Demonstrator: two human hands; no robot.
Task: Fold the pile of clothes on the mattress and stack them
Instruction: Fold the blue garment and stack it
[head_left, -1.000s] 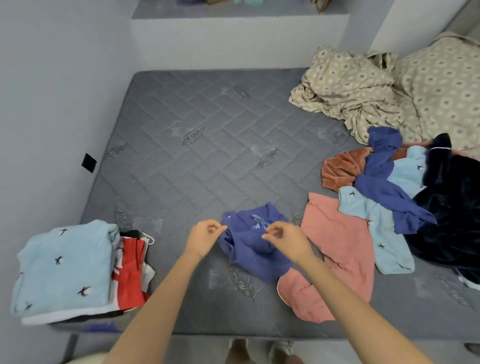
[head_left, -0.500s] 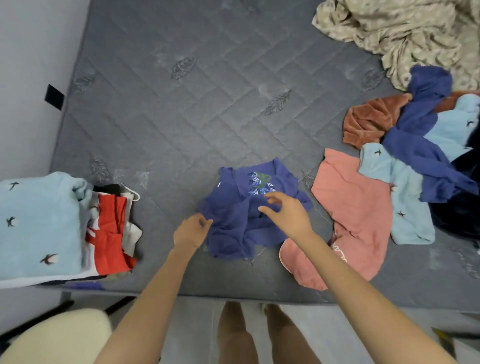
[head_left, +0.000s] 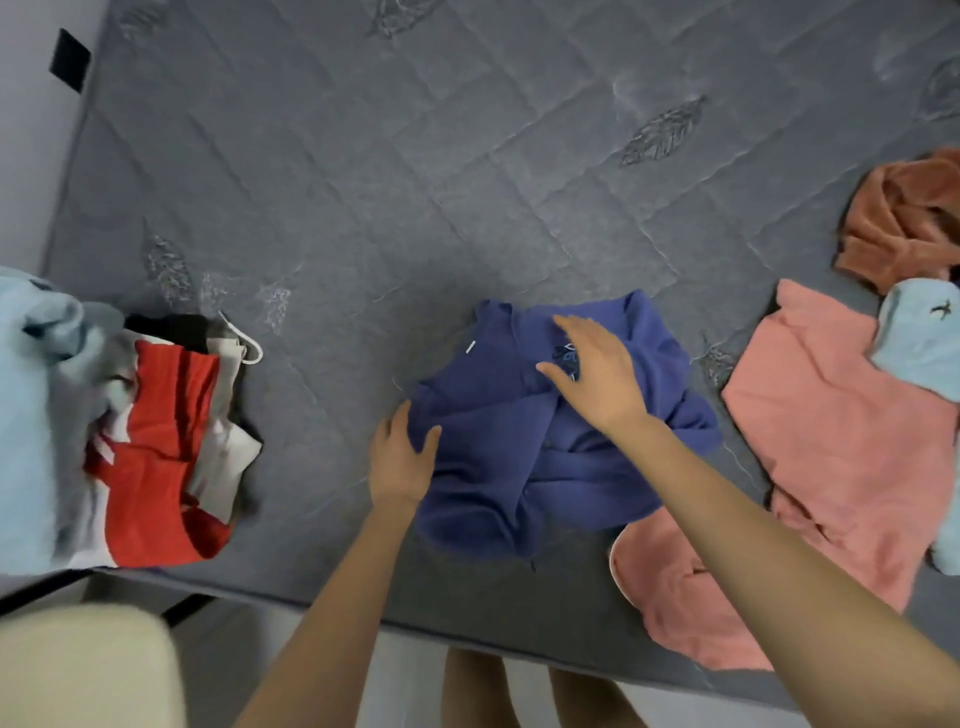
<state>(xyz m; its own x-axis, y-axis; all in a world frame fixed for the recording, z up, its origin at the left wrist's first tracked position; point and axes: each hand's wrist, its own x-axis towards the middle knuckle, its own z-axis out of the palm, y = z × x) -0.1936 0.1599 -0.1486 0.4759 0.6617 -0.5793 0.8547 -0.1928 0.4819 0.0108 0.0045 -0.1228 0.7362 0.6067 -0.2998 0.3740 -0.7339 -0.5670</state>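
A crumpled violet-blue cotton shirt with a small embroidered motif (head_left: 519, 447) lies on the grey quilted mattress (head_left: 415, 182), close to its near edge and directly in front of the person. Both hands are on it.

The right hand (head_left: 597, 374) lies flat and released on the far half of the shirt, fingers spread and straight, partly covering the motif. The left hand (head_left: 400, 457) is at the shirt's left edge, with the cloth's corner sitting between thumb and forefinger. I cannot tell whether it pinches the fabric or only rests against it.

The neckline appears to be at the shirt's far side and the bunched body toward the near side. Its long axis therefore seems to run away from the person, leaning slightly right. The left hand is nearer the loose lower body, and the right is nearer the collar. Spreading it flat would probably mean drawing those two ends apart along that line.

Left of the shirt, well apart, sits the stack of folded clothes in pale blue, red and white (head_left: 156, 441). Right of the shirt, touching its lower edge, is an unfolded salmon-pink garment (head_left: 831, 441), which leaves little room for spreading rightward.
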